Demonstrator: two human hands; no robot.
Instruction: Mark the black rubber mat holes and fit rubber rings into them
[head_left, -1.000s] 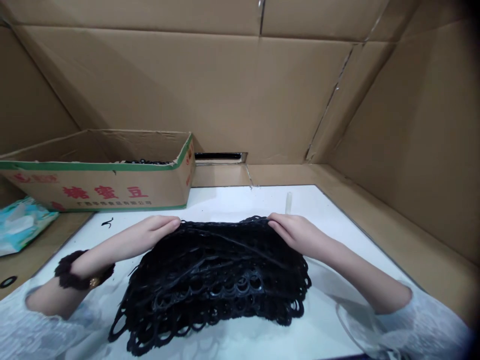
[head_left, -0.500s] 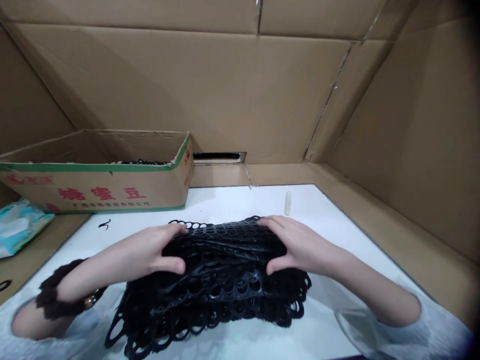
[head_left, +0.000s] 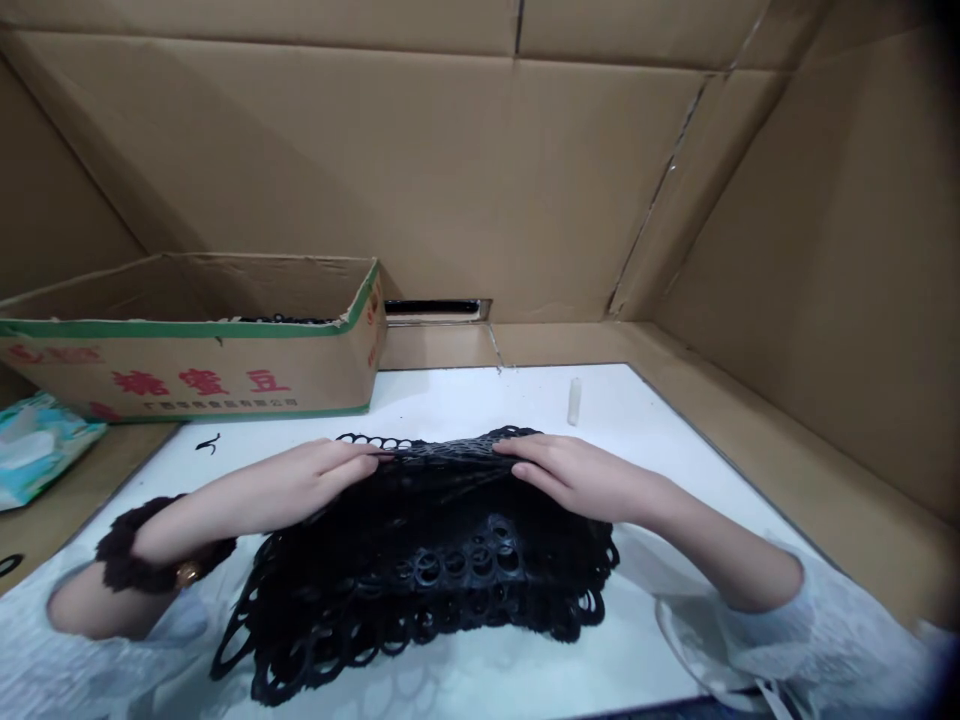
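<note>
A floppy stack of black rubbery sheets (head_left: 360,570), punched with rows of round holes, lies in front of me on a white board (head_left: 480,395). My left hand (head_left: 315,480) pinches the upper left part of the top sheet between thumb and fingers. At the upper right, my right hand (head_left: 574,475) pinches the same sheet. Between the two hands the sheet is gathered into a raised fold. Ragged edges of ring shapes stick out along the stack's near side. The lower layers are largely hidden beneath the top one.
A cardboard box (head_left: 187,370) with black pieces inside stands at the back left. Beside it lies a tissue pack (head_left: 41,450). A small translucent tube (head_left: 574,402) rests beyond my right hand, and a black scrap (head_left: 208,443) lies left. Cardboard walls (head_left: 450,180) surround the board.
Both hands have closed from a spread grip over the stack to a pinch on the top sheet. The sheet between them is now drawn up into a fold.
</note>
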